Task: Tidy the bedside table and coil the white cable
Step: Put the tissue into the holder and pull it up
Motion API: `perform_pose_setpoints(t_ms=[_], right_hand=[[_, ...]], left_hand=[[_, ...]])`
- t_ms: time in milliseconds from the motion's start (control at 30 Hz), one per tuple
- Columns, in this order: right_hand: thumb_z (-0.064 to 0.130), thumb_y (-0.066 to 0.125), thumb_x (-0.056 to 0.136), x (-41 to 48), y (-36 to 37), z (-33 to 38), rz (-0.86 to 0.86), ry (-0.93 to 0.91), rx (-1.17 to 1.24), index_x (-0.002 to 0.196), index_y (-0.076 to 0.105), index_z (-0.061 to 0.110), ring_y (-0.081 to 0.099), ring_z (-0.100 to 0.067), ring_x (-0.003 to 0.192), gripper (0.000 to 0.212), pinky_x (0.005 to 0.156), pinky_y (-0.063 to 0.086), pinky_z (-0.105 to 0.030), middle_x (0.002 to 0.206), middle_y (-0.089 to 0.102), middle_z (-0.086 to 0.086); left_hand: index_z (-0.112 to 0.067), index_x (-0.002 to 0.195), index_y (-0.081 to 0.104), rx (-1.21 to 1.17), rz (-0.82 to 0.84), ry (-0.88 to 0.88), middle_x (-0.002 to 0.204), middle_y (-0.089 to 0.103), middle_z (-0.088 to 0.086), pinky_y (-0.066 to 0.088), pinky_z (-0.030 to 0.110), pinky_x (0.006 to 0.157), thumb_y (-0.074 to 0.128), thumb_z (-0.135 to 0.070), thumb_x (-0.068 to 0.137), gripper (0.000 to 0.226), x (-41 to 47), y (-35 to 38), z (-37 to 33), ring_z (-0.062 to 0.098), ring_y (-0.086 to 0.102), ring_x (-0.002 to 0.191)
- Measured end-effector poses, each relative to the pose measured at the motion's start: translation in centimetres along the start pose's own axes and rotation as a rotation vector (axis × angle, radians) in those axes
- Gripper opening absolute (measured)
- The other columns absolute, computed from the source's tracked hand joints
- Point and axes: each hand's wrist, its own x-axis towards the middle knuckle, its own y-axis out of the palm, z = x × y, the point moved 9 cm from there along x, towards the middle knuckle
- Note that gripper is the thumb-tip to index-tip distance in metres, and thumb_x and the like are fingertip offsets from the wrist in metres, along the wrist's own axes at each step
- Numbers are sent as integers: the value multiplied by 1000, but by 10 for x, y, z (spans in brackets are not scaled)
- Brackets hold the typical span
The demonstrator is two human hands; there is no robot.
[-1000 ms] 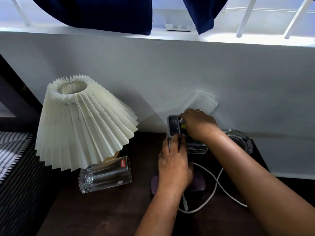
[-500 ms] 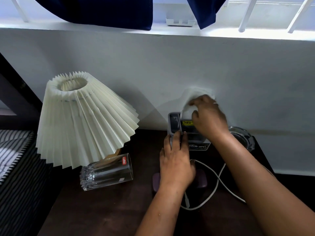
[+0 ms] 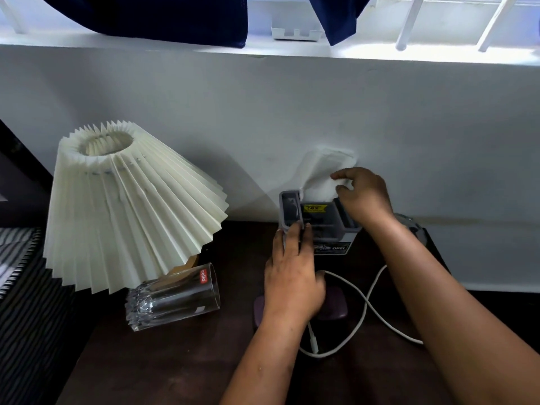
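On the dark bedside table (image 3: 181, 358) a grey tissue box (image 3: 320, 222) stands against the wall. A white tissue (image 3: 324, 171) sticks up out of it. My right hand (image 3: 363, 197) pinches the tissue's right edge above the box. My left hand (image 3: 293, 276) rests with straight fingers on the box's front left corner. The white cable (image 3: 363, 305) lies in a loose crossing loop on the table right of my left wrist, its plug end near my forearm.
A pleated cream lamp (image 3: 128, 206) leans at the left. A clear glass (image 3: 172, 296) lies on its side before it. A purple flat object (image 3: 334, 306) sits under my left hand. A glass ashtray (image 3: 412, 226) is behind my right arm.
My right hand rose from the top of the box and drew the white tissue upward. My left hand stayed on the box front.
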Motion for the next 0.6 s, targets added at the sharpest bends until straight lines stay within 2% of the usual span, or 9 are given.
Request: perform_pose_setpoints(t_ms=[133, 233, 367, 500, 600], right_hand=[[3, 44, 87, 2, 13, 12, 84, -122, -134, 117, 63, 28, 40, -23, 128, 43, 100, 38, -31, 132, 56, -4], [1, 41, 85, 2, 12, 17, 98, -145, -211, 118, 62, 28, 35, -24, 129, 47, 97, 36, -32, 131, 54, -3], [2, 42, 82, 1, 13, 12, 116, -114, -148, 111, 64, 30, 42, -28, 124, 45, 97, 40, -34, 125, 54, -5], [3, 40, 83, -5, 23, 5, 197, -88, -215, 120, 61, 27, 48, -32, 121, 49, 92, 46, -36, 121, 60, -10], [4, 40, 83, -7, 21, 7, 209, -83, -287, 119, 62, 29, 45, -28, 125, 49, 96, 45, -38, 129, 56, -9]], left_hand=[[-23, 149, 8, -37, 2, 12, 156, 1, -4, 21, 44, 117, 54, -25, 88, 77, 0, 1, 0, 24, -4, 146], [-23, 149, 9, -62, 1, 8, 156, 2, -3, 24, 46, 116, 55, -23, 88, 76, 0, 0, 0, 24, -4, 146], [-23, 149, 10, -65, -3, 16, 156, 2, -3, 23, 44, 116, 54, -22, 88, 75, 0, 0, 1, 24, -4, 146], [-22, 149, 12, -91, -5, 21, 156, 3, -3, 24, 42, 116, 53, -20, 89, 73, 0, -1, 0, 23, -3, 146], [-22, 149, 13, -106, -4, 24, 156, 4, -3, 23, 40, 116, 53, -20, 89, 72, 0, -2, 1, 23, -3, 146]])
